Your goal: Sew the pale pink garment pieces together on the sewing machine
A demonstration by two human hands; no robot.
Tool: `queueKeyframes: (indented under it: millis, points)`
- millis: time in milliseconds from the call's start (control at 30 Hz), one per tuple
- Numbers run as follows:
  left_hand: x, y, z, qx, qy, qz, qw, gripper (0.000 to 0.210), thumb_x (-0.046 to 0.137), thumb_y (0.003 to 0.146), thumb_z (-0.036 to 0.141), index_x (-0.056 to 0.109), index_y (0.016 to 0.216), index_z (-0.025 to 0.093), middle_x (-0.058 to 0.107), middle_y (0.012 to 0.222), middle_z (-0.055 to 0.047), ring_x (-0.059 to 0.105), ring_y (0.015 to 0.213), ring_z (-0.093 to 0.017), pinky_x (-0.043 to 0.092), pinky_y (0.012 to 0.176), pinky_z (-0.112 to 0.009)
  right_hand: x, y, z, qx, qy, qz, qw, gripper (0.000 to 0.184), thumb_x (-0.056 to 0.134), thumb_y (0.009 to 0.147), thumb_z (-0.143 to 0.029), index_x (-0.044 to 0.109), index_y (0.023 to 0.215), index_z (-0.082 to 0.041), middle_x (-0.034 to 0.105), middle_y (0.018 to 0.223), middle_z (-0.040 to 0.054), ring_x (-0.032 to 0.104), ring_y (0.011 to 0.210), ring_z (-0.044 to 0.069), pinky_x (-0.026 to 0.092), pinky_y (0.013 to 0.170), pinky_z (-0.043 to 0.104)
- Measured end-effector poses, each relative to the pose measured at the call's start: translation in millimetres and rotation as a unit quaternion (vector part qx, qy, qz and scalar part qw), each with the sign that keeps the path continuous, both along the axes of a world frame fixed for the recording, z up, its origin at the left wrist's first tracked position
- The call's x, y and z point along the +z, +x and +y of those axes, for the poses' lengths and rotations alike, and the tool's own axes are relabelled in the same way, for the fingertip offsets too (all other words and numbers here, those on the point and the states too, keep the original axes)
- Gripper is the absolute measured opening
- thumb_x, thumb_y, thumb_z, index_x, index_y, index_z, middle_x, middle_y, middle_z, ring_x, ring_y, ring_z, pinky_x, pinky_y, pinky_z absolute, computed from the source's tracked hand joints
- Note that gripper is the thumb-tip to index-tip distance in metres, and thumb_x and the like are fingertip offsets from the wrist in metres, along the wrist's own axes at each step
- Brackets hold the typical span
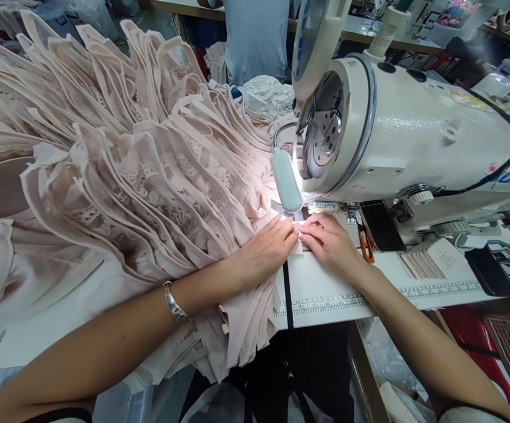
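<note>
Pressing down side by side, both hands meet just in front of the needle area of the sewing machine [396, 141] in the head view. The left hand [264, 252] lies flat on the edge of the pink fabric [255, 217], its fingers stretched toward the needle and its grip loose and open, holding the cloth down rather than clutching it. The right hand [329, 244] rests on the white worktop [325, 294], its fingertips curled to pinch a small corner of the same cloth right where the two hands touch. That pinched edge sits between the fingertips, directly under the small lamp [285, 179] that shines on it. The rest of the cloth runs left from the hands into a large heap of stacked pink lace pieces [118, 153] that covers the left half of the worktop and passes under the left forearm. A silver bracelet [173, 302] circles the left wrist. Orange snips [365, 244] lie just right of the right hand, near a stack of paper tags [422, 261]. A printed ruler [325, 304] runs along the front edge of the worktop. Beyond the heap stands another person in a light blue top [255, 35].
</note>
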State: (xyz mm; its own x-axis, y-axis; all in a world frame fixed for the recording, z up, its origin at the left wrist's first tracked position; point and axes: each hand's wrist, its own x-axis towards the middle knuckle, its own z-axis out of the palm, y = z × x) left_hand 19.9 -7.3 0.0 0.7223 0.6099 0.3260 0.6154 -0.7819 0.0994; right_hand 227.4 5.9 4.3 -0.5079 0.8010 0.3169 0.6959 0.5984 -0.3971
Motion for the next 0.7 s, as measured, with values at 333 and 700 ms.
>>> queueKeyframes:
  millis: [333, 700]
  points:
    - [-1.8, 12, -6, 0.019, 0.042, 0.031, 0.998, 0.029, 0.038, 0.093, -0.004, 0.065, 0.097, 0.007, 0.069, 0.093, -0.013, 0.062, 0.088, -0.023, 0.05, 0.082, -0.035, -2.1, -3, 0, 0.049, 0.102, -0.179, 0.977, 0.044, 0.036, 0.095, -0.003, 0.067, 0.124, -0.013, 0.07, 0.124, 0.0148, 0.06, 0.121, 0.026, 0.05, 0.104, 0.043]
    - [-1.4, 14, -4, 0.017, 0.041, 0.058, 0.997, 0.036, 0.032, 0.097, -0.002, 0.06, 0.119, 0.0, 0.068, 0.117, -0.021, 0.064, 0.114, -0.028, 0.048, 0.099, -0.043, -11.3, 15, 20, 0.009, -0.026, -0.119, 0.993, 0.048, 0.041, 0.091, -0.011, 0.064, 0.13, -0.025, 0.066, 0.135, 0.0064, 0.068, 0.11, 0.025, 0.054, 0.097, 0.045]
